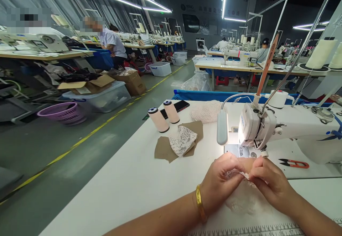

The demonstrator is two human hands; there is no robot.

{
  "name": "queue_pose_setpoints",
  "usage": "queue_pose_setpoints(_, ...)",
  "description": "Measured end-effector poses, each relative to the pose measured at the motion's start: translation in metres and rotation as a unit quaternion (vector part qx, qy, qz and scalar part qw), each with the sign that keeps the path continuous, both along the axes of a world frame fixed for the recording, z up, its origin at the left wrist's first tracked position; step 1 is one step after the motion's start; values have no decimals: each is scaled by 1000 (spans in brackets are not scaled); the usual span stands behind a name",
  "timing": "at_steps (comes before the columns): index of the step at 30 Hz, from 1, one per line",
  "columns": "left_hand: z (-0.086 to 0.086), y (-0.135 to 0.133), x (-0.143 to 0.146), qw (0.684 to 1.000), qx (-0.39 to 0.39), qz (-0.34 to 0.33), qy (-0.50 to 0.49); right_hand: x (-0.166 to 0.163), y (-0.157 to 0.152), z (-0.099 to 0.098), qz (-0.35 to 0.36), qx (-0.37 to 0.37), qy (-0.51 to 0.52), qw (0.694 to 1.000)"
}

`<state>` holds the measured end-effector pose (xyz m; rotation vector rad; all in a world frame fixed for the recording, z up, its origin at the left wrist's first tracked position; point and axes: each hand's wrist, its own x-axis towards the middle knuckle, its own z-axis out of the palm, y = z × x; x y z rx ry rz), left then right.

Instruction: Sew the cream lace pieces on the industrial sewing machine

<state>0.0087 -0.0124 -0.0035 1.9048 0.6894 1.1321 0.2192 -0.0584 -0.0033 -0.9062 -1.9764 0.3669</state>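
Note:
A piece of pale lace fabric (244,201) hangs between my two hands, just in front of the sewing machine (256,122). My left hand (221,179), with a gold bracelet (199,202) at the wrist, pinches the fabric's upper edge between thumb and fingers. Close beside it, my right hand (271,182) grips the same edge, fingertips pressed together. Part of the fabric is hidden behind the fingers. The needle area lies right behind my hands. Red-handled thread snips (295,163) rest on the machine bed, to the right of my right hand.
Left on the table are two thread cones (158,119), a dark phone (177,109) and white lace (183,141) on brown pattern pieces (164,149). A lace bundle (206,111) lies behind the machine lamp (222,127). A ruler strip (248,230) runs along the front. Co-workers sit at other machines.

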Motion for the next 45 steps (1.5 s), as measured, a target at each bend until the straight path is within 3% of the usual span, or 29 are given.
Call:
queue_pose_setpoints(2, -1, -1, -1, 999, 42, 8, -5, -1, -1, -4, 1, -5, 13, 1000)
queue_pose_setpoints(7, -3, -4, -2, 992, 122, 20, 11, 3, -5, -18, -62, -100, 38, 992)
queue_pose_setpoints(15, 1, -6, 1, 987, 152, 27, 50, 10, -8, -13, -41, -1, -43, 998)
queue_pose_setpoints(22, -1, -8, 0, 985, 168, 17, 43, 8, -10, -14, -49, -50, -24, 997)
queue_pose_setpoints(32, -4, -7, -1, 979, 198, 52, 8, 11, -13, -6, -36, 43, -71, 996)
queue_pose_setpoints(45, -6, -7, 0, 977, 205, 51, 38, 10, -11, -8, -39, 85, -77, 993)
